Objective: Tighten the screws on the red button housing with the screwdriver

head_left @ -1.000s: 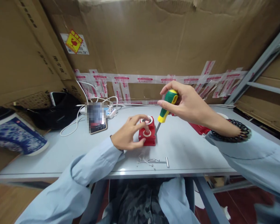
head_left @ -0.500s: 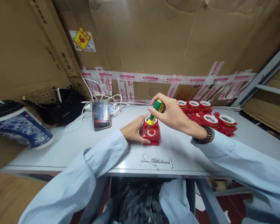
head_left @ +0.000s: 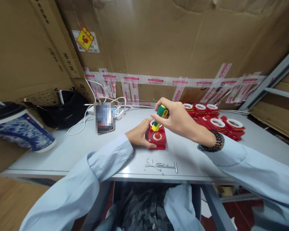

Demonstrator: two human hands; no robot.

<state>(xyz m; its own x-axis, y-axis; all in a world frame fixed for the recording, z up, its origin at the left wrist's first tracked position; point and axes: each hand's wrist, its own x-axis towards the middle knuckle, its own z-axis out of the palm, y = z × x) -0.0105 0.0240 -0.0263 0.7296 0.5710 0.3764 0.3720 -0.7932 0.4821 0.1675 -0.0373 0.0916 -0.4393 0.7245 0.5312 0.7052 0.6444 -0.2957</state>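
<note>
Right hand [head_left: 179, 118] is gripping green-yellow screwdriver [head_left: 162, 111], left hand [head_left: 139, 133] is clasping red boxy housing [head_left: 161, 145] mid-frame; corner apparently underway, silver metal pieces [head_left: 162, 164] lying lower-centre.

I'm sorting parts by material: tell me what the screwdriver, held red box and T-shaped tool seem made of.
Screwdriver: handle probably plastic, bright green and yellow; grey shaft likely steel. Red box: smooth, slightly glossy, evenly red; painted metal or plastic, can't tell. T-shaped tool: likely bare metal, given its silvery shine.

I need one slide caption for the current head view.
Left hand grips a red box; right hand holds a green-and-yellow screwdriver over it.
</note>
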